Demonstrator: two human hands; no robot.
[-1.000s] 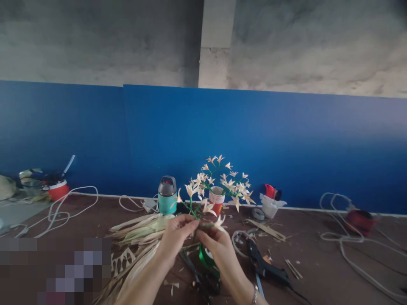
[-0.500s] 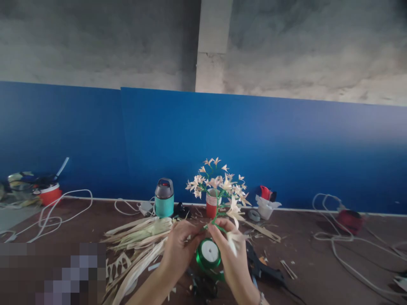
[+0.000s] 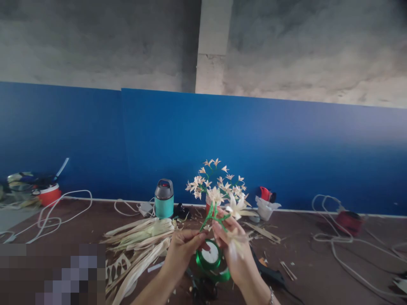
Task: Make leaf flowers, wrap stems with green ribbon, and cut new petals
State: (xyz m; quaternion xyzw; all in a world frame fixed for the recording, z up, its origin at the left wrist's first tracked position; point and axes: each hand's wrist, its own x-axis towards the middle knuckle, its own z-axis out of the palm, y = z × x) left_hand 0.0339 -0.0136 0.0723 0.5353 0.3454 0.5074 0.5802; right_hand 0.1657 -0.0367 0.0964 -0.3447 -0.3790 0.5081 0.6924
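Observation:
Between my hands is a spray of artificial flowers with cream petals (image 3: 215, 195) and green-wrapped stems (image 3: 208, 219). My left hand (image 3: 182, 250) pinches the lower end of the main stem between thumb and fingertips. Around a side branch of the same spray, my right hand (image 3: 237, 258) has its thumb and fingers loosely closed. One large bloom (image 3: 235, 206) stands above the right fingers, and a blurred one (image 3: 238, 243) hangs in front of that hand. Below the hands lies a spool of green ribbon (image 3: 210, 254). Smaller flowers (image 3: 197, 184) rise behind, over a mostly hidden red paper cup (image 3: 208, 203).
Dried husk strips (image 3: 143, 233) lie left of my hands. Black scissors (image 3: 203, 290) sit below the spool, and a black glue gun (image 3: 270, 273) is at the right. Farther back stand a teal-and-grey container (image 3: 164, 201) and a white plastic-lined cup (image 3: 266, 208). White cables (image 3: 333, 241) cross the right side.
My left hand has shifted slightly lower along the stem. My right hand has opened out from a tight pinch and turned, and the held blooms have swung, now facing me more.

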